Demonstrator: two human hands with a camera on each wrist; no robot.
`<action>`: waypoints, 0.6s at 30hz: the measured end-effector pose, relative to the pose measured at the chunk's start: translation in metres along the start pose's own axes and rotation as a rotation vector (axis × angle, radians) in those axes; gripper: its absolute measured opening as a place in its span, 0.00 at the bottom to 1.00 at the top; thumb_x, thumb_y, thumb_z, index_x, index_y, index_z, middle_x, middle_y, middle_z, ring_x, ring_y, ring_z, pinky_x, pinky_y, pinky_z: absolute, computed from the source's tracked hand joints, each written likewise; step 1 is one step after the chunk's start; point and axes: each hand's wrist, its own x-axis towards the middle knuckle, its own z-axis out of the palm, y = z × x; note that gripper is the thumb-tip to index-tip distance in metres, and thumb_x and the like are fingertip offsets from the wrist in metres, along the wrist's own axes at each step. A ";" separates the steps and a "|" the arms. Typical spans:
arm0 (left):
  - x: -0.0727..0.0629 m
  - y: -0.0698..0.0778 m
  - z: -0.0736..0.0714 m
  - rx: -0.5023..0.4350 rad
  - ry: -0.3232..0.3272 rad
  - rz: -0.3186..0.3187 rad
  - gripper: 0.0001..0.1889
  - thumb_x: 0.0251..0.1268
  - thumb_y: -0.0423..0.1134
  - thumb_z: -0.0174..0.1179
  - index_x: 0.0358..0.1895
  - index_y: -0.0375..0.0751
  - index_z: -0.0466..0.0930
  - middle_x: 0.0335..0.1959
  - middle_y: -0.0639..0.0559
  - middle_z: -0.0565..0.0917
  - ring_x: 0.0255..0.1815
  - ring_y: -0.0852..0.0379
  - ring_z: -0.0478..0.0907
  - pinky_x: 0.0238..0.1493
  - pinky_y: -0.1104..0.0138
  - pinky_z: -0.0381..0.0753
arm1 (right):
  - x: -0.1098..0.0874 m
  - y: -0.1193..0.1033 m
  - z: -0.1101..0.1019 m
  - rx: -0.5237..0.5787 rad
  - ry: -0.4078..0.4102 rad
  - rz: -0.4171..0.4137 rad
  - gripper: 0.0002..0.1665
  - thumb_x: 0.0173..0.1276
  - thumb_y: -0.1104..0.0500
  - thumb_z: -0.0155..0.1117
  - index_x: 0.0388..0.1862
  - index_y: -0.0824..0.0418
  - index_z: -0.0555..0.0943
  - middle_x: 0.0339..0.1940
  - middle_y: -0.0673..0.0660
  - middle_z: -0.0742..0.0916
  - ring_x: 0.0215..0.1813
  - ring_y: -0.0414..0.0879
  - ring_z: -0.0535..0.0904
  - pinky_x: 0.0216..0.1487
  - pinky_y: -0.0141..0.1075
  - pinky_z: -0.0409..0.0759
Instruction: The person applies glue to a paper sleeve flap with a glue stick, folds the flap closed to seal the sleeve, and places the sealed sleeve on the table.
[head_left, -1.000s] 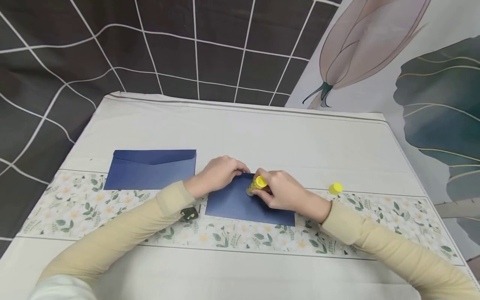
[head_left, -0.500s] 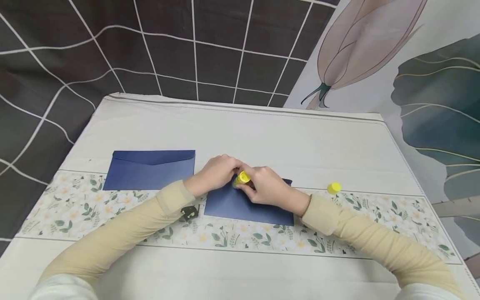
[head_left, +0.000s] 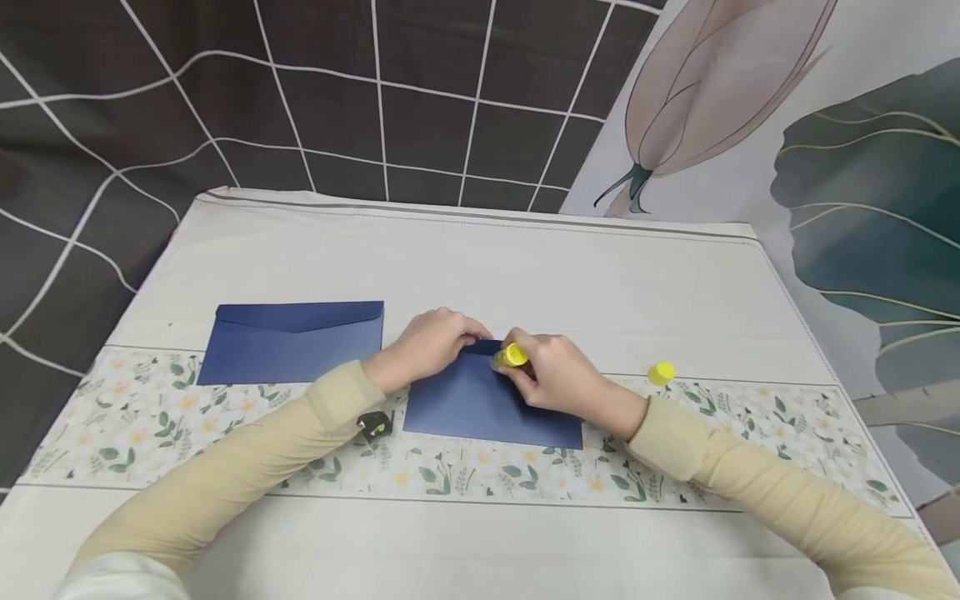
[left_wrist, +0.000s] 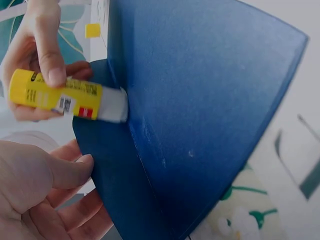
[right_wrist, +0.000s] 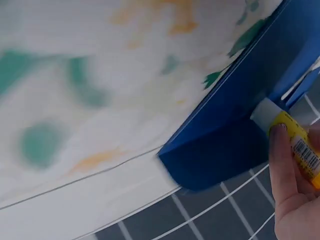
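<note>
My right hand (head_left: 558, 375) grips a yellow glue stick (left_wrist: 65, 97) with a clear lower end and a barcode on its side. The stick's tip touches a dark blue envelope (head_left: 487, 408) at the fold where its raised flap (left_wrist: 105, 155) meets the body. At the top edge, my left hand (head_left: 431, 346) pinches the flap, thumb on one side and fingers on the other. In the left wrist view a few pale smears show on the blue paper near the fold. From the right wrist view, the flap's outer corner and the stick (right_wrist: 295, 140) are visible.
A second blue envelope (head_left: 300, 350) lies flat to the left, flap folded along its top. The yellow cap (head_left: 662, 372) stands on the table to the right. Near the left sleeve is a small black item (head_left: 373, 425). A white cloth with a floral band covers the table (head_left: 480, 258).
My right hand slid the glue stick left along the fold toward my left hand, then back to the right. The left hand stays at the flap, and the view has shifted slightly.
</note>
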 end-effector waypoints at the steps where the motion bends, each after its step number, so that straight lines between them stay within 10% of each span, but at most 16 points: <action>1: 0.000 0.000 0.000 0.004 0.000 0.000 0.14 0.67 0.29 0.56 0.48 0.47 0.86 0.47 0.51 0.88 0.48 0.53 0.84 0.45 0.61 0.83 | 0.004 -0.002 0.003 0.002 0.005 -0.015 0.13 0.62 0.56 0.68 0.40 0.62 0.76 0.24 0.52 0.85 0.22 0.37 0.77 0.25 0.31 0.79; 7: 0.000 -0.003 -0.002 -0.019 -0.024 -0.019 0.18 0.63 0.25 0.53 0.46 0.47 0.87 0.44 0.51 0.88 0.37 0.56 0.82 0.36 0.66 0.80 | 0.025 -0.019 0.019 0.054 -0.020 -0.080 0.17 0.64 0.57 0.67 0.46 0.65 0.76 0.24 0.53 0.83 0.21 0.38 0.77 0.25 0.27 0.77; 18: 0.006 -0.019 -0.011 -0.257 -0.178 0.083 0.19 0.65 0.23 0.50 0.52 0.40 0.84 0.50 0.46 0.86 0.49 0.53 0.83 0.49 0.64 0.80 | 0.020 -0.021 0.021 0.062 -0.051 -0.119 0.17 0.64 0.57 0.66 0.47 0.63 0.75 0.29 0.53 0.85 0.26 0.39 0.81 0.29 0.29 0.80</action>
